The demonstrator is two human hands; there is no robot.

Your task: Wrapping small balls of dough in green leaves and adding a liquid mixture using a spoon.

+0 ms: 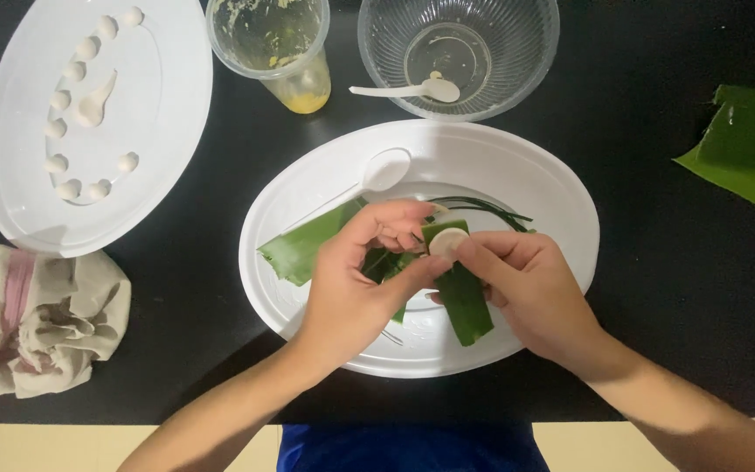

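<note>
A matte black tabletop (675, 288) carries everything, with a pale cream edge along its near side. Two smooth white oval plastic plates lie on it: the left plate (163, 105) bears a curve of small round white dough balls (61, 100), the middle plate (561, 188) holds glossy green leaf strips. A crumpled beige cloth (41, 319) sits at lower left. At the top stand a ribbed clear bowl (517, 52) with a white plastic spoon (408, 89) and a clear cup (273, 48) with yellow residue. Folded banana leaves (749, 144) lie at right. Over the middle plate, the left hand (356, 284) and right hand (535, 293) both have their fingers pinched closed on a folded leaf strip (465, 301), with a round white dough disc (444, 243) resting at its upper end. A second white spoon (382, 170) lies on that plate.
</note>
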